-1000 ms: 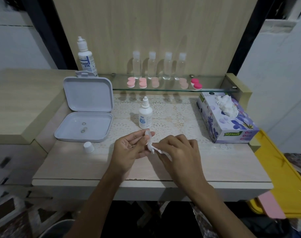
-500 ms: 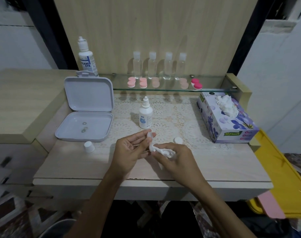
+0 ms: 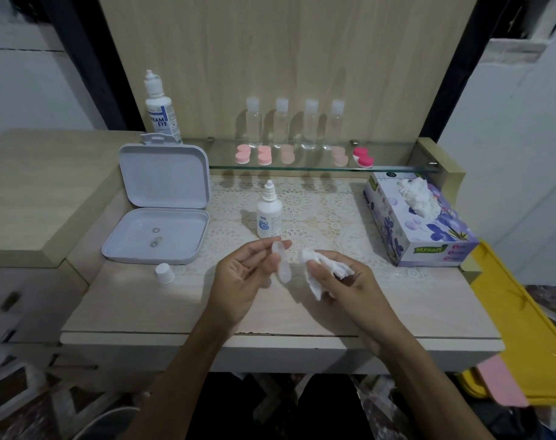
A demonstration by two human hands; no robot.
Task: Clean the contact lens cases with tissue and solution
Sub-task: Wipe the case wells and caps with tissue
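Note:
My left hand (image 3: 241, 281) pinches a translucent white contact lens case (image 3: 282, 265) between thumb and fingers, held above the desk. My right hand (image 3: 343, 287) grips a crumpled white tissue (image 3: 321, 271) just right of the case, a small gap apart from it. A small open solution bottle (image 3: 269, 214) stands upright behind my hands on the lace mat. Its white cap (image 3: 165, 273) sits on the desk to the left. Several pink lens cases (image 3: 264, 155) and a red one (image 3: 363, 157) lie on the glass shelf.
An open grey box (image 3: 156, 236) with small rings inside lies at the left. A tissue box (image 3: 422, 223) stands at the right. A large solution bottle (image 3: 159, 112) and several clear bottles (image 3: 281, 122) stand at the back. A yellow bin (image 3: 524, 328) sits right of the desk.
My right hand has pulled the tissue away from the lens case to the right. The case now shows plainly in my left hand.

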